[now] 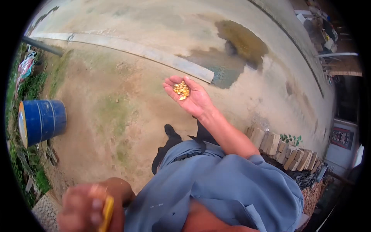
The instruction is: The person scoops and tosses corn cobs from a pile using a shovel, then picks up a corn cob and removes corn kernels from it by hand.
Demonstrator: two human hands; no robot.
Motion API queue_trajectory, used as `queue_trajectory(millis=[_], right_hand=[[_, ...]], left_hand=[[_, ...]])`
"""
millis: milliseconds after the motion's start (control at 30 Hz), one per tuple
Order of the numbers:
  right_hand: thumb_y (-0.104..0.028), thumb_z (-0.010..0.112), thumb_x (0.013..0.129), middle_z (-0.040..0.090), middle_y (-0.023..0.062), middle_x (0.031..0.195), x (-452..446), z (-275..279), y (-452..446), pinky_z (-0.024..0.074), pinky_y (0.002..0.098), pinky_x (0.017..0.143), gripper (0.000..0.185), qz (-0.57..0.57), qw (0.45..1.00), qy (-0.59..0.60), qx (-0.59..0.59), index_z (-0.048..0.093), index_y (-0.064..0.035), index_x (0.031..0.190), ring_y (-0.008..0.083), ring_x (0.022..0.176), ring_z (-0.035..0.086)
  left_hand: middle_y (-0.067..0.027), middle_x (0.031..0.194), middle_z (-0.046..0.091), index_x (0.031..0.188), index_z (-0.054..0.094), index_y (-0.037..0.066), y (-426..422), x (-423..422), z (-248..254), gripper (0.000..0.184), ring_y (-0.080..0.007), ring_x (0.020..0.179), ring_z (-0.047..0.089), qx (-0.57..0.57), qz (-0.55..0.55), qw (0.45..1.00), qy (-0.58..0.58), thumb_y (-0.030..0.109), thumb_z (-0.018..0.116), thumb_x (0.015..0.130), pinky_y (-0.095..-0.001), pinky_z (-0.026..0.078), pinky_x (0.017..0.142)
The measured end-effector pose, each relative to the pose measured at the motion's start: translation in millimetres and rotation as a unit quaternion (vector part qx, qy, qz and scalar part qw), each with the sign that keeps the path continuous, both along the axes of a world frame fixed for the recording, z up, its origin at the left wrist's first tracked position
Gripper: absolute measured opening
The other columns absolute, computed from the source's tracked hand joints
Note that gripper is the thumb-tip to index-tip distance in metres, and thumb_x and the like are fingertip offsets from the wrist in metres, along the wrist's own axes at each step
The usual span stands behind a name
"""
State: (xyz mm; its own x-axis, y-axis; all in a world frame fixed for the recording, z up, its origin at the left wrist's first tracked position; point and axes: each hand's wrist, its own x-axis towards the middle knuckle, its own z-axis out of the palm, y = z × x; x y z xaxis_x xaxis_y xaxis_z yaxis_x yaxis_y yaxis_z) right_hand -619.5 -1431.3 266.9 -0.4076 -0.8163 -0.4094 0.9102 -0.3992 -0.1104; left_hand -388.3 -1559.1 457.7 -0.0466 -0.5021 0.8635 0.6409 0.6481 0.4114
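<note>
My right hand (195,101) is held out palm up near the middle of the view, its fingers slightly curled. A small pile of yellow corn kernels (181,89) rests in the cupped palm and on the fingers. At the lower left, my left hand (83,207) is blurred by motion, its fingers wrapped round a long yellow object (106,214) that looks like a piece of corn cob. The two hands are far apart, on either side of my blue-grey shirt (216,181).
A blue drum (44,120) lies at the left beside green plants. Beyond my right hand, a long concrete strip (147,52) crosses the ground near a puddle (243,44). Stacked wood pieces (288,152) are at the right. My shoe (170,130) shows below.
</note>
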Motion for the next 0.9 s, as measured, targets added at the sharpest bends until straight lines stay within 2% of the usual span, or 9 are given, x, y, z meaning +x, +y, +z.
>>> queue_trajectory(millis=[33,200,300,367,467,567,667,733,900], right_hand=[[-0.025,0.041,0.107,0.059,0.0261,0.127,-11.8,-6.8,-3.3,0.0492,0.0462,0.108,0.042,0.006,1.0,0.0,0.007,0.057,0.0111,0.121,0.0392,0.122,0.057],[-0.022,0.045,0.106,0.062,0.0227,0.12,-77.7,-42.7,-14.6,0.0536,0.0445,0.103,0.036,0.006,0.999,-0.03,0.038,0.058,0.0093,0.117,0.0347,0.115,0.061],[-0.023,0.046,0.106,0.063,0.0222,0.119,-127.9,-58.5,-17.9,0.0554,0.0432,0.1,0.036,-0.01,0.998,-0.039,0.038,0.058,0.0088,0.117,0.0337,0.113,0.063],[-0.022,0.046,0.106,0.063,0.0224,0.119,-166.3,-58.6,-20.1,0.056,0.0426,0.098,0.035,-0.01,0.998,-0.039,0.047,0.058,0.0087,0.117,0.0332,0.112,0.063],[-0.02,0.047,0.105,0.063,0.0233,0.12,-226.3,-53.4,-27.6,0.0571,0.0413,0.095,0.033,-0.01,0.998,-0.017,0.051,0.057,0.0084,0.119,0.0324,0.11,0.064],[-0.02,0.047,0.105,0.063,0.0239,0.12,-282.7,-47.0,-41.9,0.057,0.0424,0.095,0.034,-0.004,0.998,-0.017,0.053,0.055,0.0079,0.122,0.0331,0.109,0.064],[-0.019,0.045,0.105,0.062,0.0243,0.121,-331.0,-37.8,-60.3,0.0566,0.0433,0.096,0.033,0.0,1.0,-0.009,0.026,0.054,0.0071,0.123,0.0337,0.111,0.064],[-0.019,0.045,0.105,0.062,0.0245,0.122,-357.5,-35.4,-74.8,0.0563,0.0435,0.097,0.033,0.003,1.0,-0.011,0.028,0.054,0.0067,0.123,0.0339,0.111,0.064],[-0.019,0.044,0.106,0.062,0.0243,0.122,-408.7,-50.1,-113.2,0.055,0.0442,0.099,0.032,-0.008,0.999,-0.022,0.048,0.056,0.0066,0.122,0.0335,0.112,0.064]], left_hand=[[-0.0097,0.076,0.051,0.095,0.044,0.001,-8.6,3.7,4.9,0.028,-0.018,0.054,0.05,-0.04,-0.005,0.997,0.06,0.023,0.061,0.094,-0.0243,0.047,0.056],[-0.0097,0.07,0.048,0.092,0.046,-0.001,-27.2,-53.7,37.6,0.018,-0.0157,0.054,0.045,-0.102,0.254,0.952,-0.134,0.016,0.051,0.096,-0.0284,0.042,0.05],[-0.0091,0.071,0.051,0.139,0.04,-0.007,-34.9,-141.6,16.4,0.046,-0.0136,0.05,0.042,-0.007,0.334,0.929,-0.16,0.011,0.04,0.096,-0.0266,0.041,0.043],[-0.0063,0.082,0.049,0.149,0.035,-0.004,-41.1,-157.2,-20.4,0.054,-0.0131,0.061,0.045,0.078,0.213,0.929,-0.293,0.01,0.047,0.098,-0.028,0.046,0.051],[-0.0061,0.082,0.049,0.15,0.034,-0.004,-54.6,-201.3,-2.9,0.055,-0.0129,0.062,0.046,-0.002,0.227,0.923,-0.312,0.011,0.049,0.099,-0.0275,0.047,0.051],[-0.0069,0.085,0.049,0.149,0.034,-0.004,-70.5,-260.3,52.7,0.054,-0.013,0.063,0.048,-0.01,0.252,0.937,-0.241,0.013,0.049,0.1,-0.0269,0.047,0.051],[-0.0075,0.087,0.049,0.148,0.035,-0.004,-87.8,-301.9,61.0,0.052,-0.013,0.064,0.049,-0.011,0.234,0.947,-0.22,0.008,0.045,0.099,-0.0264,0.048,0.051],[-0.0041,0.085,0.05,0.146,0.041,-0.005,-101.7,-321.4,31.4,0.05,-0.0112,0.066,0.049,0.107,0.213,0.933,-0.27,0.005,0.046,0.097,-0.0244,0.045,0.054],[0.0009,0.084,0.047,0.144,0.046,-0.002,-142.7,-341.5,-62.5,0.046,-0.0067,0.066,0.047,0.158,0.201,0.83,-0.495,0.005,0.046,0.099,-0.0211,0.041,0.056]])
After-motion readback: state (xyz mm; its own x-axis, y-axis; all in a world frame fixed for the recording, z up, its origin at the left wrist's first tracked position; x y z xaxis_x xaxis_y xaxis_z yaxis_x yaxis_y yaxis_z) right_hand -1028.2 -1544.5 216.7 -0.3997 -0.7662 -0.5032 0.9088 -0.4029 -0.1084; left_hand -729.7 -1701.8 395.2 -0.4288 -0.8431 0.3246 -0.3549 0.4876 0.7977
